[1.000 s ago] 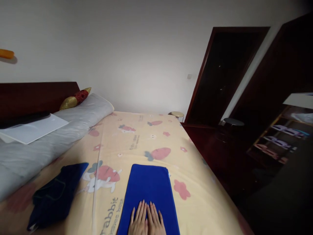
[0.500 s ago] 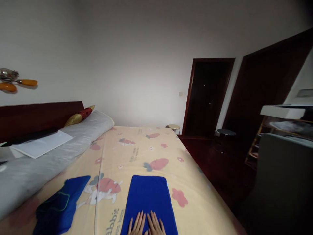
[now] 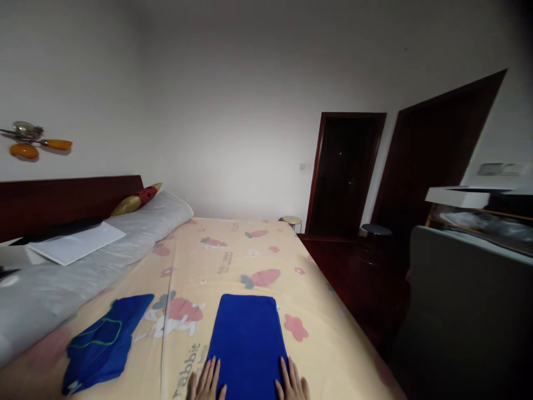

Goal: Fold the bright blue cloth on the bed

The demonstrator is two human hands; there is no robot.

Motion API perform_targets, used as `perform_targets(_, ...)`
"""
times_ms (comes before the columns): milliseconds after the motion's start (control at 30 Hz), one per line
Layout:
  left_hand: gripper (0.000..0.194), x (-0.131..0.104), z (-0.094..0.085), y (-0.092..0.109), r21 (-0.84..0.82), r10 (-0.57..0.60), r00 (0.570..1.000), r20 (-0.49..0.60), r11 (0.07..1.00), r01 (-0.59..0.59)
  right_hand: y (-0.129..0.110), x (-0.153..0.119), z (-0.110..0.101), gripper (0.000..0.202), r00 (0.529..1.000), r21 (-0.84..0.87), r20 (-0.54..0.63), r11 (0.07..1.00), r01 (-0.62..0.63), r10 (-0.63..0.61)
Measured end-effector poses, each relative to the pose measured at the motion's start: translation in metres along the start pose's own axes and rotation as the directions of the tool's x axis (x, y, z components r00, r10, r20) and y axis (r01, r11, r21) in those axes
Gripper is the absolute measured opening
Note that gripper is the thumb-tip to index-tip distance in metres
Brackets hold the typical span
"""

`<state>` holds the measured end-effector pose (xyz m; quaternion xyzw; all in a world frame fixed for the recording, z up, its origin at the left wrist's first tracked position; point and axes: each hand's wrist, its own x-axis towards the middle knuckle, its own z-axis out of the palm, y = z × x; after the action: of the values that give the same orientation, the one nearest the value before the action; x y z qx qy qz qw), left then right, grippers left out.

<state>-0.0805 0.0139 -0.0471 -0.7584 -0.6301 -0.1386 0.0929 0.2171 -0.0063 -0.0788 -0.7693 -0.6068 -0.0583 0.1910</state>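
The bed (image 3: 233, 261) carried a cream sheet printed with carrots and rabbits. Along its left side lay a grey bolster (image 3: 62, 278) with a white board (image 3: 77, 244) on top. A folded blue towel (image 3: 247, 339) lay flat on the bed near its front edge. Left of that towel lay a crumpled blue garment (image 3: 104, 341). The left hand (image 3: 206, 383) rested flat, fingers spread, at the towel's near left corner. The right hand (image 3: 291, 384) rested likewise at the near right corner. Neither gripped anything.
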Motion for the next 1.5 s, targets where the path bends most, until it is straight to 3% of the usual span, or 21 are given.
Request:
perform_targets(133,0.052,0.018,-0.018,0.011,-0.053,0.051,0.996,0.078,0.997,-0.047,-0.022,0.009,-0.015,0.066,0.999,0.051,-0.048,0.998,0.024,-0.021)
perform_targets(267,0.053,0.037,-0.028,0.035,-0.065,0.114,0.993,0.045,0.992,-0.111,-0.056,0.017,-0.029,0.066,0.995,0.125,-0.010,0.987,0.099,-0.099)
perform_targets(500,0.059,0.055,-0.010,0.063,-0.051,0.238,0.971,0.027,0.970,-0.236,-0.096,0.023,-0.017,0.057,0.970,0.190,0.186,0.974,0.123,-0.159)
perform_targets(633,0.064,0.065,0.008,0.068,-0.019,0.251,0.967,0.036,0.968,-0.250,-0.102,0.035,-0.010,0.052,0.951,0.215,0.241,0.966,0.141,-0.192)
perform_targets(867,0.065,0.075,0.034,0.066,0.005,0.251,0.968,-0.027,0.968,-0.251,-0.099,0.056,0.002,0.055,0.909,0.279,0.202,0.911,0.303,-0.364)
perform_targets(1033,0.061,0.069,0.037,0.060,-0.024,0.306,0.951,-0.049,0.951,-0.308,-0.093,0.049,0.013,0.051,0.909,0.257,0.205,0.916,0.308,-0.363)
perform_targets(1200,0.063,0.069,0.031,0.065,-0.026,0.301,0.952,-0.062,0.953,-0.303,-0.097,0.047,0.004,0.051,0.902,0.259,0.218,0.913,0.315,-0.374)
perform_targets(1333,0.060,0.072,0.013,0.048,-0.057,0.322,0.947,-0.017,0.945,-0.322,-0.080,0.057,-0.016,0.050,0.877,0.281,0.228,0.891,0.356,-0.422)
perform_targets(1500,0.052,0.074,-0.020,-0.020,-0.025,0.242,0.969,0.050,0.970,-0.241,-0.021,0.073,-0.043,0.056,0.951,0.146,0.219,0.971,0.191,-0.220)
